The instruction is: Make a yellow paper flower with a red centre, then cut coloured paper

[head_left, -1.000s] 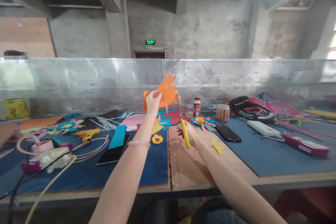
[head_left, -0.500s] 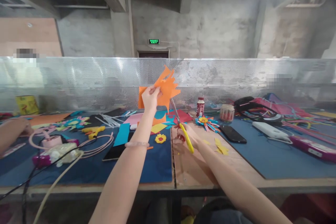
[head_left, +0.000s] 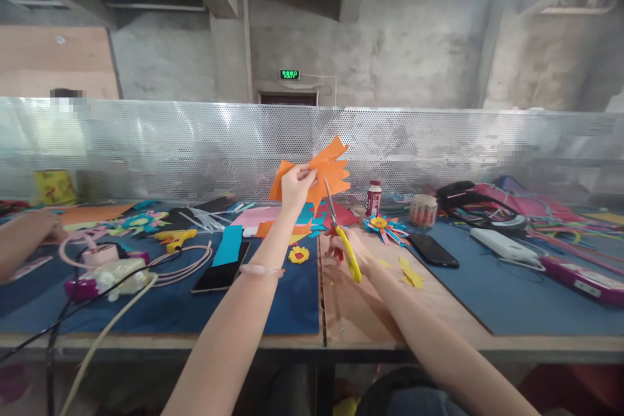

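Observation:
My left hand (head_left: 298, 187) pinches a sheet of orange paper (head_left: 336, 172) above the table. The paper's right side is cut into jagged strips. Below and to the right, my right hand (head_left: 348, 247) is closed around the yellow handles of a pair of scissors (head_left: 349, 253), whose blades point up at the paper's lower edge. Whether the blades touch the paper I cannot tell. Under my hands lie a small yellow paper flower (head_left: 299, 254) with a dark red centre and a blue paper strip (head_left: 228, 246).
A power strip (head_left: 110, 276) with cables and a yellow glue gun (head_left: 174, 238) lie left. A bottle (head_left: 374, 198), a jar (head_left: 423, 210), a layered paper flower (head_left: 383, 227) and a phone (head_left: 433, 250) are on the right. Another person's hand (head_left: 51, 227) rests far left. A perforated metal screen (head_left: 195, 143) stands behind.
My left hand and the orange paper have shifted right and slightly down, and the paper has turned. My right hand with the scissors has stayed nearly in place.

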A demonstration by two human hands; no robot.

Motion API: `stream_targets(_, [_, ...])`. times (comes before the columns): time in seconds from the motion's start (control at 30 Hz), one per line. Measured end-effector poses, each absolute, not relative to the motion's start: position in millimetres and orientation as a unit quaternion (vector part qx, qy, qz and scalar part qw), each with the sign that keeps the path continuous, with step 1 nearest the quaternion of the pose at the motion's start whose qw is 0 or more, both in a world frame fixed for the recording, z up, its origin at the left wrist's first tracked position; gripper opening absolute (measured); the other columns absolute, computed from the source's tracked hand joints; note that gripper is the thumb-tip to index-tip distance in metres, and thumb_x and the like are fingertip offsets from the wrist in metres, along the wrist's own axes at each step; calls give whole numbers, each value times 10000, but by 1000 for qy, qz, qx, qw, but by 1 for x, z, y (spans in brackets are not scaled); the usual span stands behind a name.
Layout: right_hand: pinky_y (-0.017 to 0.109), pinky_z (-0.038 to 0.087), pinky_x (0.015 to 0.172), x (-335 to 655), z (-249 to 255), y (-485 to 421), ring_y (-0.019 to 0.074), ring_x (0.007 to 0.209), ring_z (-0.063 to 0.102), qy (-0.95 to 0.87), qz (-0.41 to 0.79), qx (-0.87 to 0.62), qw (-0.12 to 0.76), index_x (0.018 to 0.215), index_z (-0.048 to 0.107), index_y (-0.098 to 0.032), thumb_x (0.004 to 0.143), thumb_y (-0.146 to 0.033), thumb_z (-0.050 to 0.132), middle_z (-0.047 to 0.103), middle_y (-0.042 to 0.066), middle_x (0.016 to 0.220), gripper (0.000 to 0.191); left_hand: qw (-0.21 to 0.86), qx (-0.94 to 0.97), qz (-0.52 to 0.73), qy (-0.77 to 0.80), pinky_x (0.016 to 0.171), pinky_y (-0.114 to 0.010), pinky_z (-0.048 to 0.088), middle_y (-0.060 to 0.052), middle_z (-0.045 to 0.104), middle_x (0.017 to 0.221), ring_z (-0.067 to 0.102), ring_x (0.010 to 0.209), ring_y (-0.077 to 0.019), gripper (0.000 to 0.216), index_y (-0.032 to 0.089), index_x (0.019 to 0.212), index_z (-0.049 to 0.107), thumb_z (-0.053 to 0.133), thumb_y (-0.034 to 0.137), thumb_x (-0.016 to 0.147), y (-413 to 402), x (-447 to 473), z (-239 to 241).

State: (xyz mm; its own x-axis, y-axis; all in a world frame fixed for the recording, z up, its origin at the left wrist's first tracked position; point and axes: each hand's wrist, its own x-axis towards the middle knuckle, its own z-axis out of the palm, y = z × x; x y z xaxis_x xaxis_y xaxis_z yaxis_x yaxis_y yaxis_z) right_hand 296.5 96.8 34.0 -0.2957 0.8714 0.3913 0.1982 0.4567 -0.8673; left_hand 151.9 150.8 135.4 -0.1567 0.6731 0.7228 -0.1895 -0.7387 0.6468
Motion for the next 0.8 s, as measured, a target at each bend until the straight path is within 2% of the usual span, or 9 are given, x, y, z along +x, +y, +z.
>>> stream_targets(0.2, [210, 392, 457, 297, 36, 94, 117, 474, 502, -716, 364, -381, 458, 908, 537, -144, 658, -240, 479, 577, -14, 598, 274, 296, 586, 722, 217, 784, -377, 564, -36, 696, 755, 678, 747, -169, 133, 137, 819, 626, 670, 201, 711, 148, 154, 136])
stream_targets(0.47, [198, 381, 458, 297, 41, 90, 110, 481, 479, -717, 345, -393, 461, 798, 560, -152, 641, -204, 456, 499, -33, 535, 195, 299, 594, 716, 212, 780, -371, 567, -33, 692, 762, 676, 755, -167, 147, 140, 829, 625, 672, 203, 704, 149, 155, 135])
stream_targets(0.8, [203, 396, 469, 297, 40, 92, 115, 496, 504, -726, 334, -391, 458, 804, 575, -146, 645, -205, 437, 526, -23, 559, 219, 297, 603, 709, 212, 771, -366, 568, -38, 699, 762, 676, 765, -175, 148, 142, 827, 639, 672, 217, 705, 144, 156, 137])
